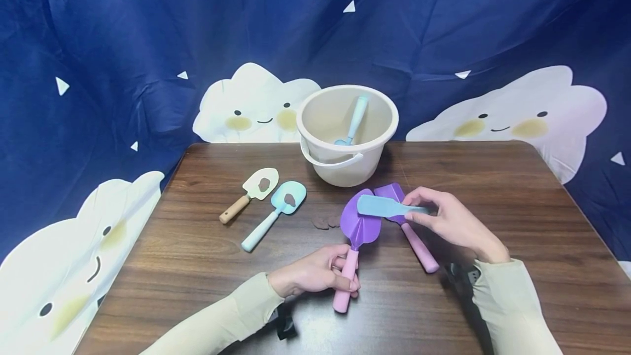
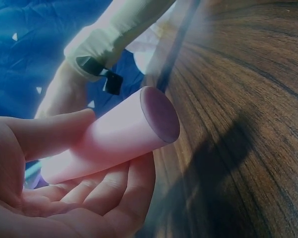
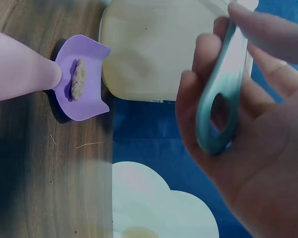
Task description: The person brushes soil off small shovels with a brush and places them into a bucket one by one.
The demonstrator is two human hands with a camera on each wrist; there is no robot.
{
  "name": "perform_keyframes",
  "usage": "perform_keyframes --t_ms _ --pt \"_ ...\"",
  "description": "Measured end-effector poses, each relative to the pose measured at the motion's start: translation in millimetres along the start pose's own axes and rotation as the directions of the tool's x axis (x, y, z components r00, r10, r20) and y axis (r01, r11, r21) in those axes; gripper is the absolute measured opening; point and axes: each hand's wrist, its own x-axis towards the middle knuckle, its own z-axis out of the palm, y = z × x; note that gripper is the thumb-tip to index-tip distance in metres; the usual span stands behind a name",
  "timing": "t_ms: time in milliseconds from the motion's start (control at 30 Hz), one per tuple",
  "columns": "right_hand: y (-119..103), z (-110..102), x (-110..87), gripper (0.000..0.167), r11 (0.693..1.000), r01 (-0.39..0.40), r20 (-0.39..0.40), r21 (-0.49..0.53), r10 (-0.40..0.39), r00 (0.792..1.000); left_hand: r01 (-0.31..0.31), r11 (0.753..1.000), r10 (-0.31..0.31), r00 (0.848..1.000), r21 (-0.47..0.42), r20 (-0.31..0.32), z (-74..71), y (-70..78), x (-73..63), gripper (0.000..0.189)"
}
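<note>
My left hand (image 1: pixel 322 273) grips the pink handle (image 2: pixel 114 134) of a toy shovel with a rounded purple blade (image 1: pixel 359 229), blade pointing away from me. My right hand (image 1: pixel 451 218) pinches a light blue flat tool, like a brush or scraper (image 1: pixel 377 206); the right wrist view shows a hole in its turquoise handle (image 3: pixel 226 84). From above, the blue tool's flat end overlaps the purple blade; contact cannot be told. A second purple shovel (image 1: pixel 419 248) with a pink handle lies on the table near my right hand, a brown lump (image 3: pixel 78 82) in its scoop.
A cream bucket (image 1: pixel 340 171) stands at the table's back, a light blue tool (image 1: pixel 357 116) leaning inside it. To the left lie a cream trowel (image 1: pixel 235 209) with a wooden handle and a light blue shovel (image 1: pixel 261 230), each bearing brown bits. Brown pieces (image 1: pixel 320 223) lie beside the left-held blade.
</note>
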Motion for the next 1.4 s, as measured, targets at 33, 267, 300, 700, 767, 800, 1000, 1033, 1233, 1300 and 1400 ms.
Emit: perform_keyframes --t_ms 33,267,300,700,767,800,1000,1033,1233,1300,1400 --pt "-0.4 -0.1 0.7 0.013 1.000 -0.002 -0.016 -0.018 0.002 1.000 0.003 1.000 -0.003 1.000 -0.002 0.000 0.0 0.0 -0.1 0.028" --pt "-3.5 -0.4 3.6 0.015 0.996 -0.025 -0.120 -0.081 0.015 0.993 0.015 1.000 -0.015 1.000 -0.015 -0.001 0.5 0.5 -1.8 0.029" --pt "-4.0 -0.5 3.7 0.015 0.996 -0.028 -0.132 -0.090 0.016 0.991 0.015 1.000 -0.015 1.000 -0.016 -0.001 0.5 0.5 -1.8 0.029" --pt "-15.4 0.1 -0.8 0.017 0.994 0.024 -0.128 -0.108 -0.038 0.991 -0.010 1.000 0.010 1.000 -0.005 0.014 -0.2 0.3 1.2 0.030" --pt "-19.8 1.3 -2.5 0.017 0.994 0.051 -0.085 -0.100 -0.060 0.995 -0.010 1.000 0.010 1.000 -0.007 0.013 -0.4 0.6 1.3 0.030" --pt "-22.1 2.1 -3.3 0.017 0.993 0.071 -0.060 -0.095 -0.077 0.995 -0.009 1.000 0.009 1.000 -0.006 0.012 -0.5 0.8 1.4 0.030" --pt "-33.8 8.2 -6.9 0.021 0.977 0.205 0.052 -0.064 -0.202 0.978 -0.003 1.000 0.003 1.000 -0.004 -0.002 -0.8 0.8 1.9 0.034" --pt "-35.6 8.9 -7.1 0.022 0.973 0.220 0.063 -0.071 -0.216 0.974 -0.002 1.000 0.002 1.000 -0.003 -0.004 -0.9 0.5 1.9 0.035" --pt "-43.3 8.4 -6.8 0.019 0.958 0.237 0.069 -0.159 -0.229 0.971 0.002 1.000 -0.002 1.000 -0.004 -0.008 -1.3 -0.9 2.0 0.034" --pt "-43.9 7.2 -5.9 0.019 0.959 0.219 0.054 -0.180 -0.213 0.976 0.001 1.000 -0.001 1.000 -0.006 -0.012 -1.4 -1.2 1.9 0.034" --pt "-43.4 5.7 -4.2 0.019 0.961 0.188 0.028 -0.201 -0.186 0.982 -0.002 1.000 0.002 1.000 0.004 -0.018 -1.3 -1.8 1.4 0.033"
